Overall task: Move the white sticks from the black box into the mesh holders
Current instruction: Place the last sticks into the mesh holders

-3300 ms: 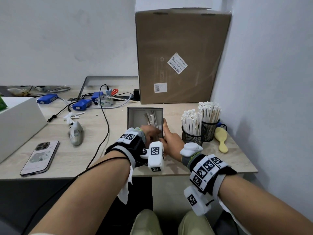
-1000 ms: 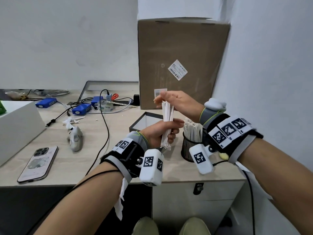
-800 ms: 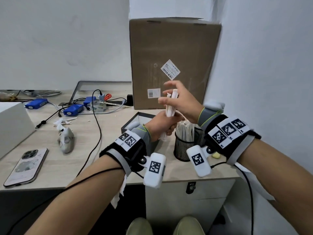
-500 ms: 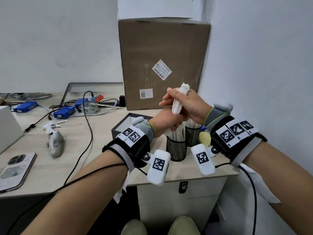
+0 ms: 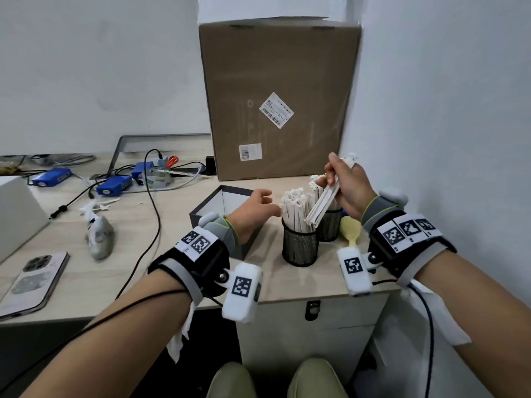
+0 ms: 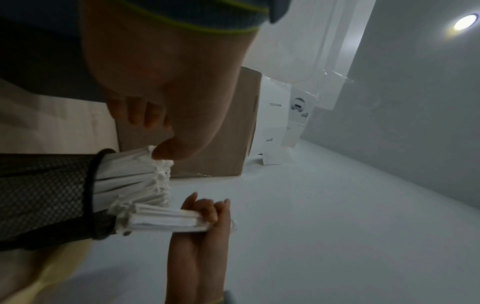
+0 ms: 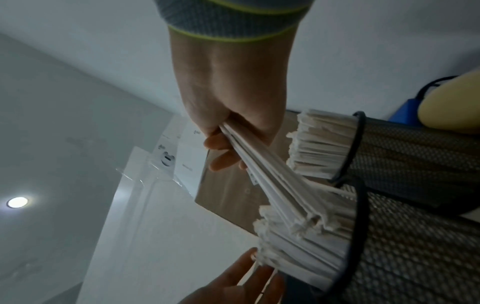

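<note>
While gripping sticks (image 5: 324,198), right hand (image 5: 347,182) raised.

Even, soft daylight-white light fills the head view, the walls pale and flat, shadows faint beneath the cardboard box (image 5: 280,99) and the mesh holders (image 5: 300,248); wide-angle bending curves the desk (image 5: 71,288) edge and stretches both forearms at the lower corners; the phone (image 5: 31,280) at the left margin is slightly smeared. Both wrist views are dim and grainy, lit from a round ceiling lamp (image 6: 465,21) that flares into a small glare spot; the left hand (image 6: 166,86) looms close, dark and soft-focused; the white sticks (image 7: 275,185) show motion blur along their length.
</note>
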